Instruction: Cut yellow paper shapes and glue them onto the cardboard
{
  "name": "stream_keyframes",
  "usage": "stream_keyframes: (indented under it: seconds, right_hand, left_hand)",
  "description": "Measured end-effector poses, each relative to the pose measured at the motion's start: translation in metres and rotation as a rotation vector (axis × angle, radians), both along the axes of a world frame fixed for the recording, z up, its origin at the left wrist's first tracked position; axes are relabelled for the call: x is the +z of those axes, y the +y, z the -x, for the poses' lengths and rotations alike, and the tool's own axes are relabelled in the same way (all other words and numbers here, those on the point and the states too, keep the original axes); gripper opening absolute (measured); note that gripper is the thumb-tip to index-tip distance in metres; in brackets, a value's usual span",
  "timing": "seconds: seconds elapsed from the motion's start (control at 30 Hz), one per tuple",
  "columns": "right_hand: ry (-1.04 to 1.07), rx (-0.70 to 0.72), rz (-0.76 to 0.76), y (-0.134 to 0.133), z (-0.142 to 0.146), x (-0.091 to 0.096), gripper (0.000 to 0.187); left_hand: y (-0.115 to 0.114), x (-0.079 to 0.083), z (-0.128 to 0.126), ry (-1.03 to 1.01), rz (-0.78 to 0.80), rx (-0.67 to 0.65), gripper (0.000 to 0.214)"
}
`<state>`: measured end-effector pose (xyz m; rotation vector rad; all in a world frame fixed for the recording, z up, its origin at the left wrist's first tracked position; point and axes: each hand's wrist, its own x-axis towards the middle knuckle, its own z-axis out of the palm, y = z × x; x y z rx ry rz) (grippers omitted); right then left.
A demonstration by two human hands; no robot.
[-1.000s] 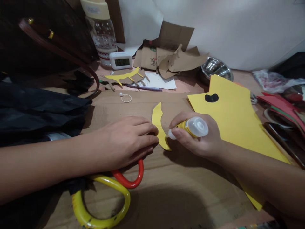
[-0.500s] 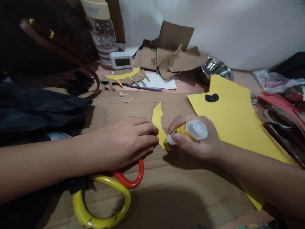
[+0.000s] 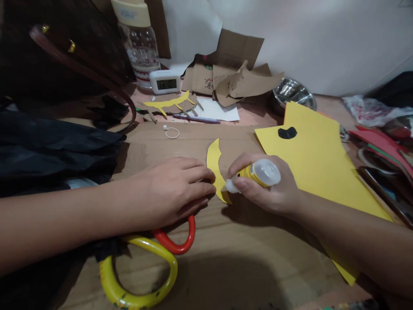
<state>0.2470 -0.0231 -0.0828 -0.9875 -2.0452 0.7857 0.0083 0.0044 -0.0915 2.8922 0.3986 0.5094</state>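
Note:
A yellow crescent paper cutout (image 3: 213, 162) lies on a brown cardboard sheet (image 3: 180, 142). My left hand (image 3: 171, 189) rests flat beside it, fingertips pressing its left edge, fingers stretched out. My right hand (image 3: 267, 189) is closed around a small glue bottle (image 3: 258, 173) with a yellow label, its white nozzle touching the lower part of the crescent.
A large yellow paper sheet (image 3: 316, 159) with a black shape (image 3: 287, 132) lies to the right. Scissors with red and yellow handles (image 3: 145, 267) lie under my left wrist. Behind stand a bottle (image 3: 138, 38), a small clock (image 3: 165, 82), cardboard scraps (image 3: 235, 77) and a steel bowl (image 3: 292, 91).
The glue bottle's nozzle has slid slightly left and down along the crescent. My left hand has stayed in place.

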Motion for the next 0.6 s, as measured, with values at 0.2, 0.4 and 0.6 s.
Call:
stream_keyframes:
  seconds: [0.2, 0.4, 0.6]
  right_hand:
    - [0.029, -0.014, 0.014, 0.0008, 0.0000, -0.0012, 0.019]
    - [0.071, -0.004, 0.049, 0.0021, 0.0008, -0.0002, 0.017]
    - [0.222, -0.092, 0.067, 0.0018, -0.0010, -0.0001, 0.026]
  left_hand:
    - [-0.0051, -0.0043, 0.0020, -0.016, -0.153, 0.062, 0.024]
    - [-0.0068, -0.0036, 0.0023, 0.003, -0.143, 0.126, 0.024]
    - [-0.0007, -0.0042, 0.0034, -0.015, 0.018, 0.075, 0.028]
